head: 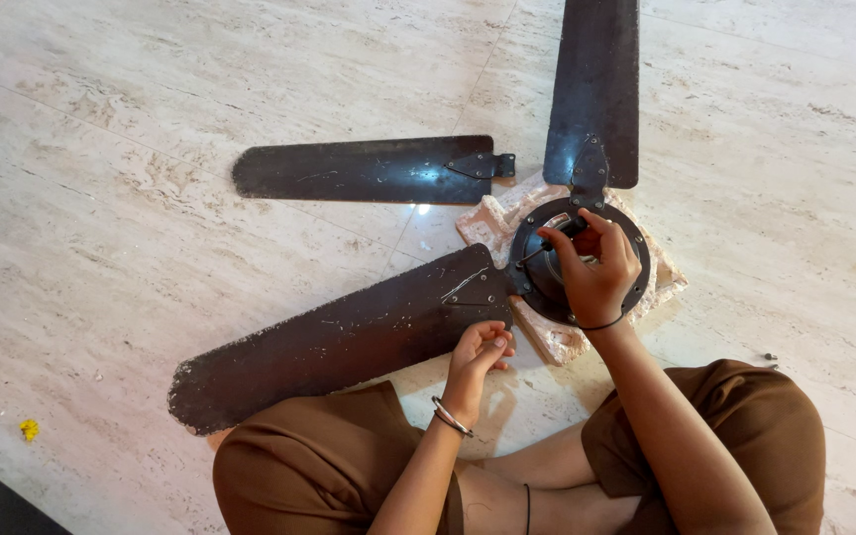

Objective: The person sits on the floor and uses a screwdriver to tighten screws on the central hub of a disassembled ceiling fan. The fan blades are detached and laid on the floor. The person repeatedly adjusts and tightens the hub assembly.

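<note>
A dark ceiling fan motor hub [636, 282] lies on a pale foam block [487, 223] on the marble floor. My right hand [594, 269] rests over the hub, gripping a thin screwdriver [547, 241] whose tip points left into the hub. One dark blade [594, 89] runs up from the hub and a second blade [339, 342] runs down-left from it. A third blade [364, 170] lies loose on the floor, apart from the hub. My left hand [480, 354] hovers just below the second blade's bracket, fingers pinched together; what they hold is too small to tell.
I sit cross-legged in brown trousers [319, 466] at the bottom of the view. Small screws [770, 358] lie on the floor to the right of my knee. A yellow scrap [29, 429] sits at lower left.
</note>
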